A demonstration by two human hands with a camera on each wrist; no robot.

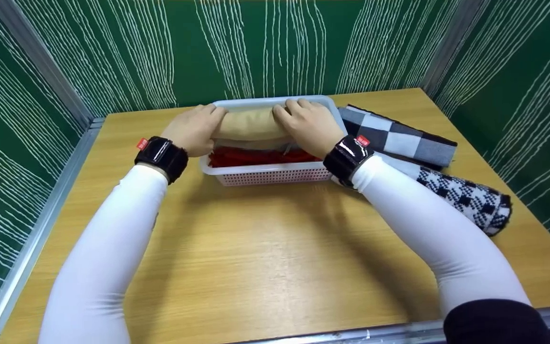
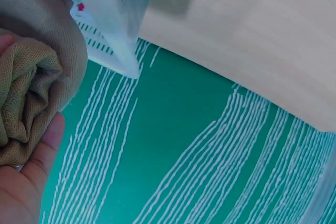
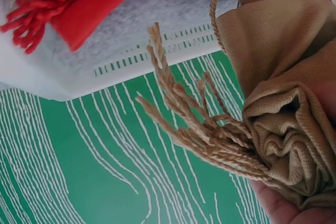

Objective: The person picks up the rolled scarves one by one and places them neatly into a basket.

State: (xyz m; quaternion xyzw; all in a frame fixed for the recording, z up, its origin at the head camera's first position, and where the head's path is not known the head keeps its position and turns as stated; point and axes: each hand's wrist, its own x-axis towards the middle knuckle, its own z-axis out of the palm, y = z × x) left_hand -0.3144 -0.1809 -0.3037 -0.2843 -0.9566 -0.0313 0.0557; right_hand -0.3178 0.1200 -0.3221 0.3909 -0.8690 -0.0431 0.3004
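A tan fringed scarf (image 1: 251, 123), rolled into a thick bundle, is held over the basket by both hands. My left hand (image 1: 194, 130) grips its left end, and my right hand (image 1: 309, 125) grips the right end. In the left wrist view the coiled end of the scarf (image 2: 26, 93) sits between fingers and thumb. Twisted tassels (image 3: 210, 140) hang from the other end in the right wrist view. Below it, a red scarf (image 1: 251, 156) lies inside the white plastic basket (image 1: 275, 167). Grey fuzzy fabric (image 3: 173, 3) also shows in the basket.
Right of the basket lie a folded grey, black and white checked scarf (image 1: 399, 136) and a rolled black-and-white patterned scarf (image 1: 466, 198), partly behind my right forearm. Green panels with white streaks (image 1: 294, 52) stand around the back and sides of the wooden table (image 1: 265, 248).
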